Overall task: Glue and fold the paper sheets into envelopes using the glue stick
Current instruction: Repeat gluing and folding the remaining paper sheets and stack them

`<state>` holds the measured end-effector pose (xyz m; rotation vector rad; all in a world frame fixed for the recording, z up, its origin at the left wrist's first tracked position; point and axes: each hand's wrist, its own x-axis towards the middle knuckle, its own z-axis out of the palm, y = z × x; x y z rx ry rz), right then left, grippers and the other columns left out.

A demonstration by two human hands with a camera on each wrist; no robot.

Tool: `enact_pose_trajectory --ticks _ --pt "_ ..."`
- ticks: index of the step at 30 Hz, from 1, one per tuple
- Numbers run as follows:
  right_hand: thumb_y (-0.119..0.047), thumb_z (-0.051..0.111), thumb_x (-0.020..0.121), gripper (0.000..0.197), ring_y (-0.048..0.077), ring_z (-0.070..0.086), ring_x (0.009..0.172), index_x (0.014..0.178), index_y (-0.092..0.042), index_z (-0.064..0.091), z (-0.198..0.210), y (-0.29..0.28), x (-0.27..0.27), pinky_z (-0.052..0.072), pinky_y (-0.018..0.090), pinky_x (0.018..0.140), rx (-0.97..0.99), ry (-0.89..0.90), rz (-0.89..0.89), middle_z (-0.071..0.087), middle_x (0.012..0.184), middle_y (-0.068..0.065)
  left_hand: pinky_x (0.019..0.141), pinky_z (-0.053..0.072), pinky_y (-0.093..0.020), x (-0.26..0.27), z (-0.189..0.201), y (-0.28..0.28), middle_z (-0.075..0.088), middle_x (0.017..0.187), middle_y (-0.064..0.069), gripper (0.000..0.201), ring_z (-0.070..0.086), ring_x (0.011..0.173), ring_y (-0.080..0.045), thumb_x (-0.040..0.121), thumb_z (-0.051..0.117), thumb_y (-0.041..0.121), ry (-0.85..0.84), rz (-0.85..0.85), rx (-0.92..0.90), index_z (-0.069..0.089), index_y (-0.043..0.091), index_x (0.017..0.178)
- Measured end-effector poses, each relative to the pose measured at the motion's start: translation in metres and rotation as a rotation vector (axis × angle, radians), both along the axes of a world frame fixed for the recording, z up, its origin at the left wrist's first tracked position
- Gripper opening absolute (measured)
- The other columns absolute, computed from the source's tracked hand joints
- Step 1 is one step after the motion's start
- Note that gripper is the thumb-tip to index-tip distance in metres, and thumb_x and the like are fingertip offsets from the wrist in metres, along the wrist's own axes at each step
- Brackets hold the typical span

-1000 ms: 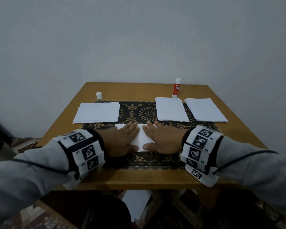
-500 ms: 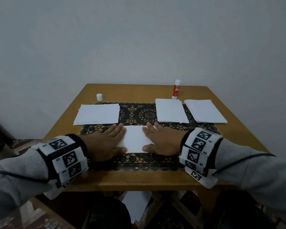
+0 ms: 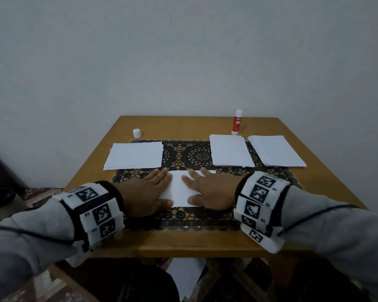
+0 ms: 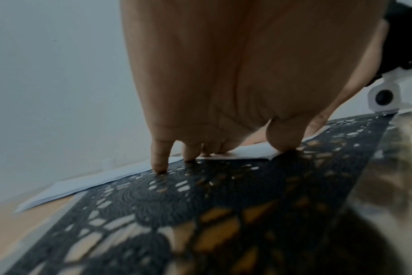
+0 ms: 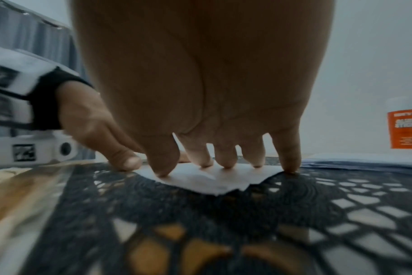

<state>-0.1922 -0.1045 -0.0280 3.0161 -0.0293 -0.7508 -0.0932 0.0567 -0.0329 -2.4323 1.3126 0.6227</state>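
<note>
folded sheet point(image 3: 180, 188) at 6 o'clock on the bench point(image 3: 205, 240), pinned flat by the left hand point(image 3: 143, 195) and right hand point(image 3: 212, 192), fingers spread. likely thin, light, limp, slippery on the mat point(image 3: 196, 155); lift by an edge. glue stick point(image 3: 237, 122) upright at 1 o'clock.

Domestic room, prob. a home. Evidence: small wooden table point(image 3: 314, 192) set against plain painted wall point(image 3: 183, 51); black lace-pattern table runner point(image 3: 196, 155) on top; patterned floor covering point(image 3: 37, 192) at left, type unclear; curtain folds point(image 5: 24, 33) in right wrist view. No shop/lab fittings seen.
</note>
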Motion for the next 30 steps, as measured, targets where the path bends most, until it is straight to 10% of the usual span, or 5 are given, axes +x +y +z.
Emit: enact_pose_trajectory --ticks 4,11,19,30 --pt "-0.048 0.031 0.102 0.065 0.028 0.005 0.149 0.156 -0.025 0.002 0.000 -0.006 -0.004 0.021 0.048 0.118 -0.003 -0.045 0.012 -0.003 0.163 0.003 0.118 0.018 -0.036 0.003 0.011 -0.001 0.001 0.161 0.002 0.076 0.014 0.146 -0.018 0.096 0.038 0.052 -0.008 0.039 -0.099 0.001 0.019 0.153" --pt "-0.039 0.055 0.094 0.041 0.023 0.053 0.117 0.131 -0.020 0.057 0.008 -0.031 -0.028 0.046 0.038 0.097 0.045 -0.303 -0.081 0.059 0.130 0.004 0.102 0.037 -0.030 0.021 0.017 -0.014 0.044 0.141 -0.003 0.065 0.043 0.125 -0.020 0.090 0.057 0.046 -0.088 -0.016 -0.257 0.034 0.018 0.145" --pt "-0.040 0.066 0.088 0.049 0.021 0.051 0.116 0.131 -0.020 0.054 0.001 -0.043 -0.029 0.044 0.039 0.097 0.121 -0.341 -0.149 0.057 0.129 0.002 0.080 0.036 -0.025 0.034 0.016 -0.025 0.048 0.115 0.000 0.069 0.044 0.098 -0.015 0.077 0.073 0.047 -0.032 0.043 -0.257 0.043 0.019 0.132" --pt "-0.036 0.069 0.086 0.059 0.020 0.060 0.107 0.136 -0.012 0.048 0.004 -0.047 -0.019 0.049 0.034 0.092 0.372 -0.469 -0.359 0.062 0.122 0.005 0.061 0.035 -0.018 0.051 0.021 -0.009 0.051 0.081 0.011 0.014 0.048 0.076 -0.010 0.091 0.060 0.020 0.012 0.154 -0.549 0.053 0.025 0.081"
